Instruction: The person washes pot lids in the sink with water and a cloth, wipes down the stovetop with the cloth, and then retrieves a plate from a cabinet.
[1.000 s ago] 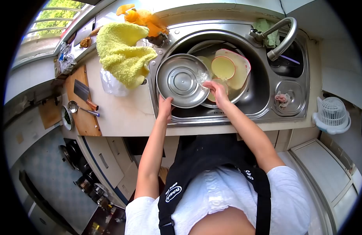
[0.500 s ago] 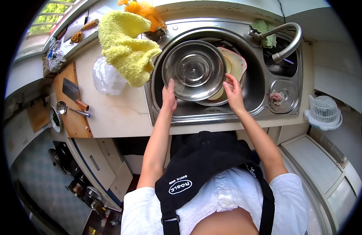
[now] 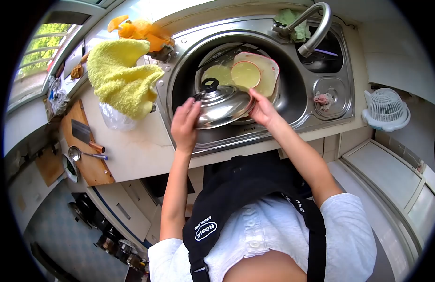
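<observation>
A shiny metal pot lid [image 3: 227, 110] is held tilted over the front of the sink, its black knob [image 3: 210, 84] facing up. My right hand [image 3: 263, 109] pinches the lid's right rim. At the left rim is my left hand [image 3: 185, 123], its fingers against the edge and slightly blurred. Behind the lid, a pale dish with a red rim [image 3: 269, 70], a round red-rimmed bowl [image 3: 246, 74] and another pale yellowish piece [image 3: 217, 74] sit in a larger basin inside the sink [image 3: 295, 94].
A curved faucet [image 3: 321, 23] rises at the back right. Left of the sink are a yellow towel [image 3: 118, 75], an orange spray bottle [image 3: 147, 35] and a white plastic bag [image 3: 116, 117]. A cleaver [image 3: 81, 131] and a ladle [image 3: 75, 153] lie on a wooden board [image 3: 97, 171].
The lid has turned over, from its hollow underside showing to its knob side up, and come lower toward me. More of the dishes in the sink shows. The view has shifted.
</observation>
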{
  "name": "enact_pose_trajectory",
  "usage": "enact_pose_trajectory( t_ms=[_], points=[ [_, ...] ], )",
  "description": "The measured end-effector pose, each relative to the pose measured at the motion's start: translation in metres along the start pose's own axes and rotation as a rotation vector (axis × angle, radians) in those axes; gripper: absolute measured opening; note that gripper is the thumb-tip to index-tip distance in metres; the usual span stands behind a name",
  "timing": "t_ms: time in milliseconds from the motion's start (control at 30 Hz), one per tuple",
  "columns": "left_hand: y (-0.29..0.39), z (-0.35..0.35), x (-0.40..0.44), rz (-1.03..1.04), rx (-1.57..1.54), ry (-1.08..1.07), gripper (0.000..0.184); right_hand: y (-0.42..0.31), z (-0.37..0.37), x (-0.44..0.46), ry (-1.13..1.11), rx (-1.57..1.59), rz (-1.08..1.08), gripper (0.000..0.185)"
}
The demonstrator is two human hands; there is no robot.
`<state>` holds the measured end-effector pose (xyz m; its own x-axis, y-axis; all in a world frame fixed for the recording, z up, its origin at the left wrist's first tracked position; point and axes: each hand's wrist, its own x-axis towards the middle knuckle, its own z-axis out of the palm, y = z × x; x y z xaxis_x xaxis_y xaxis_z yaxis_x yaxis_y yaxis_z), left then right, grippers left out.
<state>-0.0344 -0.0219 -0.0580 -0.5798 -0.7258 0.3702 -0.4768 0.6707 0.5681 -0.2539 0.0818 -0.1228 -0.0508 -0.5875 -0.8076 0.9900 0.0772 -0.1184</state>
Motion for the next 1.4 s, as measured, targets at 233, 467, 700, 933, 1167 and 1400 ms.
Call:
enact_pose_trajectory(
  t_ms=[233,467,700,933,1167,1400],
  points=[
    [-0.012,-0.01,-0.041,-1.412,-1.664,0.266,0.04,0.034,-0.043,-0.006,-0.228,0.08,0.1,0.017],
    [-0.001,0.002,-0.021,-1.169,-0.942,0.406,0.045,0.052,-0.09,0.052,0.079,-0.564,-0.083,0.031],
    [0.017,0.0,-0.005,-1.055,-0.755,0.345,0.051,0.054,-0.065,0.131,0.74,-0.463,-0.372,0.034],
    [0.013,0.01,0.002,-1.033,-0.766,0.214,0.04,0.036,0.062,-0.026,-0.383,-0.356,-0.052,0.037],
    [0.031,0.026,0.028,-0.905,-0.827,0.288,0.037,0.019,0.044,-0.066,-0.507,-0.974,-0.274,0.031],
    [0.029,0.032,0.033,-0.928,-0.921,0.16,0.034,-0.065,-0.044,-0.085,0.1,-1.405,-1.01,0.019]
  ],
)
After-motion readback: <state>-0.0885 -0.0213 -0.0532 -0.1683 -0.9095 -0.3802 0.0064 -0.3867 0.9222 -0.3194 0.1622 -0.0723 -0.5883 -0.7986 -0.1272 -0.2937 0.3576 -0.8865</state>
